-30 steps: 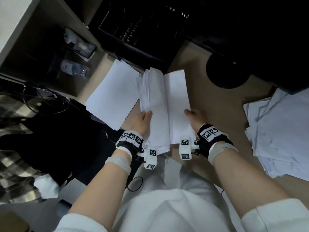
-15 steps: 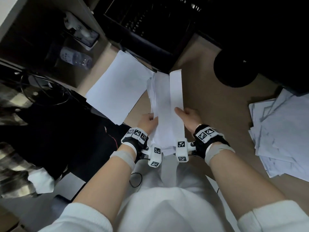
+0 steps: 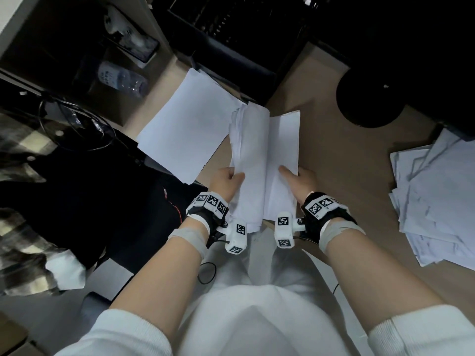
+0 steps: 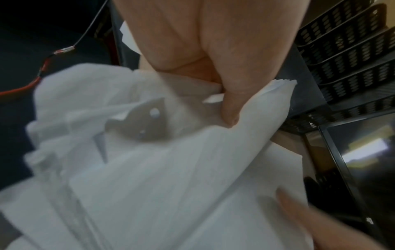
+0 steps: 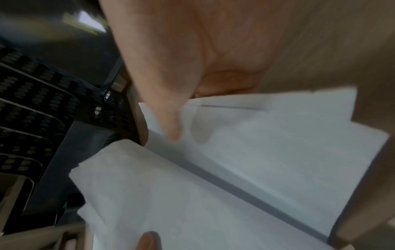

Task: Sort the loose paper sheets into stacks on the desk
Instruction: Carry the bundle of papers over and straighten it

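Left hand [image 3: 226, 185] grips paper bundle [image 3: 250, 160] by its left edge, right hand [image 3: 299, 179] pinches separated top sheet [image 3: 284, 150] above wooden desk [image 3: 347, 176].

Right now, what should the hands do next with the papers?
Probably the right hand should pull its sheet free: it pinches a sheet partly parted from the bundle the left hand grips. A neat stack lies left of it.
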The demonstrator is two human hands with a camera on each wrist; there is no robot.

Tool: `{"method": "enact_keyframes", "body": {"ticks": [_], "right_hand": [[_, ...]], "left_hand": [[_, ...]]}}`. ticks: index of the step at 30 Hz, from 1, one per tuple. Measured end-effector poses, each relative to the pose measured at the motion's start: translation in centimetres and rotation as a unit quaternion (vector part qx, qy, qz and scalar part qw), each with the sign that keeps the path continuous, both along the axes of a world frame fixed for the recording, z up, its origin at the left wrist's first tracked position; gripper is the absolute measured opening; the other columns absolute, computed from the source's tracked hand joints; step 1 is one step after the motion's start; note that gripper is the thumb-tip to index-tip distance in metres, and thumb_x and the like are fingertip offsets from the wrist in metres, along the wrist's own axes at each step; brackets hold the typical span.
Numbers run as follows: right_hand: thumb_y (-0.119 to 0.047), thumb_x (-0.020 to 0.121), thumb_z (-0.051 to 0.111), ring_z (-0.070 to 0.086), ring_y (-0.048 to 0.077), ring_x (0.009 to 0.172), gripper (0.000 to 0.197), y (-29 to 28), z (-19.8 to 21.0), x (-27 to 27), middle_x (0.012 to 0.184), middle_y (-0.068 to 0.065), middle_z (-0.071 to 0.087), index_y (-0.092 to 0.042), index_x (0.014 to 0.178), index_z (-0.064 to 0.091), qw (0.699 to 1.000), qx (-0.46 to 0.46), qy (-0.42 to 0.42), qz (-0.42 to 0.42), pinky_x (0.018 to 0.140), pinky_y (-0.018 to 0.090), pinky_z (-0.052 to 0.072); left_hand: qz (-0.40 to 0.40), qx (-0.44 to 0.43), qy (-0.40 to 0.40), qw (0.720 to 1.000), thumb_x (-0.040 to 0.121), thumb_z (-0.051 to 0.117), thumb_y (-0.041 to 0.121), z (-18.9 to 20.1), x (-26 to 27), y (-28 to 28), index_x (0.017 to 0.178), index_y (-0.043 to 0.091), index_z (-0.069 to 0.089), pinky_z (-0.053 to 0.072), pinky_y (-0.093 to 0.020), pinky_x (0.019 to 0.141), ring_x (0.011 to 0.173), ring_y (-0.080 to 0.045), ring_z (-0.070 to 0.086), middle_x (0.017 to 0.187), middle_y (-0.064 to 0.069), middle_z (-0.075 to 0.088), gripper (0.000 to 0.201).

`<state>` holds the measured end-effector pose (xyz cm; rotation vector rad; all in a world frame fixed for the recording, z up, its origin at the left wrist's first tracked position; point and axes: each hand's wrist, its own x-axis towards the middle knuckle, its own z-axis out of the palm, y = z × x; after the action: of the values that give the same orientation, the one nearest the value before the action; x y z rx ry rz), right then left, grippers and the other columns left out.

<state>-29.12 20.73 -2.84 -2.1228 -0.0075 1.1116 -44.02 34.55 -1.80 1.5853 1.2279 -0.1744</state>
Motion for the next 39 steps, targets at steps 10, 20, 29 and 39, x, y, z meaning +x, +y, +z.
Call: {"method": "enact_keyframes", "body": {"ticks": [10,20,29,39], "right_hand": [[-0.026,0.094,0.058,0.058,0.023,0.073,0.018,6.8,1.2,-1.8,0.086,0.006,0.065,-0.009,0.092,0.066,1.0,0.018,0.004,-0.01,0.071,0.028,0.044],[-0.04,0.081,0.059,0.066,0.03,0.088,0.048,19.5,0.0,-7.7,0.103,0.013,0.066,-0.001,0.108,0.058,0.995,0.026,0.093,0.019,0.083,0.044,0.056],[-0.021,0.082,0.079,0.064,-0.006,0.092,0.048,19.7,2.1,-9.3,0.108,-0.009,0.068,-0.02,0.124,0.057,0.971,0.185,0.049,0.141,0.074,0.01,0.051],[-0.03,0.097,0.057,0.068,0.018,0.105,0.017,19.2,0.3,-6.9,0.112,0.001,0.073,-0.026,0.103,0.072,0.975,0.165,0.126,0.073,0.101,0.046,0.051]], "left_hand": [[0.217,0.155,0.001,0.964,0.088,0.062,0.022,4.5,-7.4,9.2,0.067,0.008,0.054,0.034,-0.026,0.057,0.056,-0.011,0.046,0.054,0.002,0.05,0.026],[0.24,0.138,-0.064,0.959,0.081,0.062,0.035,4.0,-12.2,13.9,0.072,0.011,0.068,0.054,-0.031,0.069,0.07,-0.016,0.068,0.071,0.0,0.072,0.026],[0.251,-0.005,-0.141,0.958,0.098,0.059,0.031,2.3,-8.1,13.3,0.071,0.012,0.062,0.051,-0.031,0.068,0.065,-0.016,0.062,0.069,-0.001,0.068,0.033],[0.301,-0.1,-0.156,0.936,0.074,0.072,0.046,1.7,-6.0,14.4,0.063,0.017,0.063,0.051,-0.044,0.093,0.082,-0.023,0.06,0.082,-0.014,0.063,0.033]]}}
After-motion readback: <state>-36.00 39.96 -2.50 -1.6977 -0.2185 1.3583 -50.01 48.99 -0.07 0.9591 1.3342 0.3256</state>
